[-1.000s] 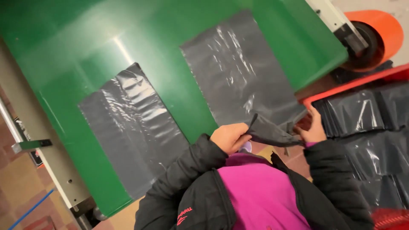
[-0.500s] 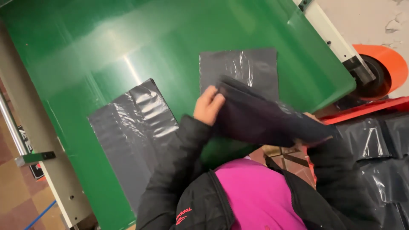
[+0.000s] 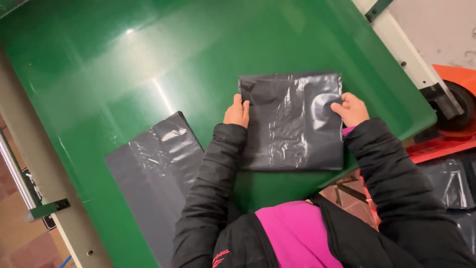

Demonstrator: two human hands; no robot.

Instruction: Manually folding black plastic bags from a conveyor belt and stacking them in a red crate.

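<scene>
Pressing the dark plastic bag (image 3: 292, 121) flat on the green counter (image 3: 148, 74), I grasp its side edges, left hand (image 3: 237, 112) and right hand (image 3: 351, 109) equally near, its long axis running away from me.

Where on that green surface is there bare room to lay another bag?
The green surface is bare above and left of the dark bag that both hands hold flat, up to the far edge. Nearer, a second grey bag beside the left sleeve crowds it.

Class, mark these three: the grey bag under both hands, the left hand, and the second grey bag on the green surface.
grey bag (image 3: 292, 124), head view, its flat middle.
left hand (image 3: 237, 112), head view, its back.
second grey bag (image 3: 153, 173), head view, its crinkled middle.
</scene>
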